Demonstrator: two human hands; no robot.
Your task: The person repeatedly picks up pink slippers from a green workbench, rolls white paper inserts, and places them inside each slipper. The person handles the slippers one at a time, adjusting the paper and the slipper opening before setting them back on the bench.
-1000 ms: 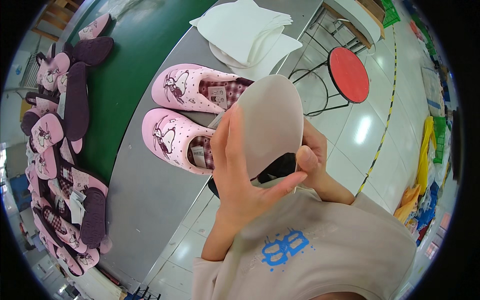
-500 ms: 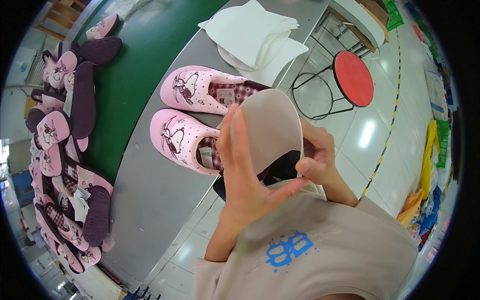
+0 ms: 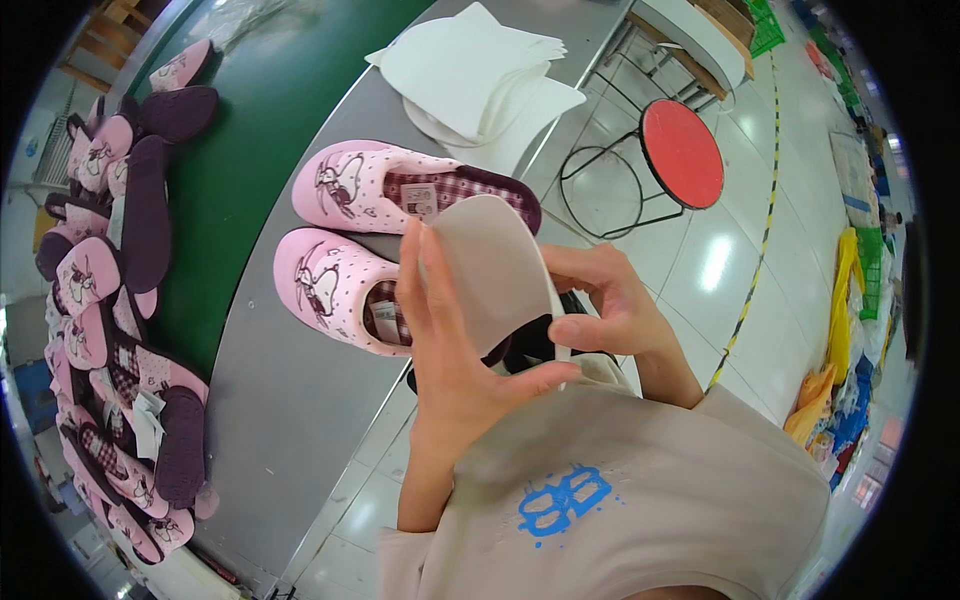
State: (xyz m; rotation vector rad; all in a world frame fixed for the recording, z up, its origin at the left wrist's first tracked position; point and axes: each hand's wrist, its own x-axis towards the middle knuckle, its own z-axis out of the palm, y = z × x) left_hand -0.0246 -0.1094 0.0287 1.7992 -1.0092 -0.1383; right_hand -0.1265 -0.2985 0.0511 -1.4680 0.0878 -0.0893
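Beige insole [image 3: 495, 265] clamped between our left hand [image 3: 455, 345] and right hand [image 3: 605, 305]; we seem mid-inspection, and next it needs sliding into a pink slipper [image 3: 335, 285].

Beige insole [image 3: 495, 270] upright (perhaps curved).

Lying side by side on the grey table [image 3: 290, 400]: 2 pink slippers [image 3: 370, 230]. Sitting beyond them, a white sheet stack [image 3: 480, 75]. Standing right, a red stool [image 3: 682, 152].
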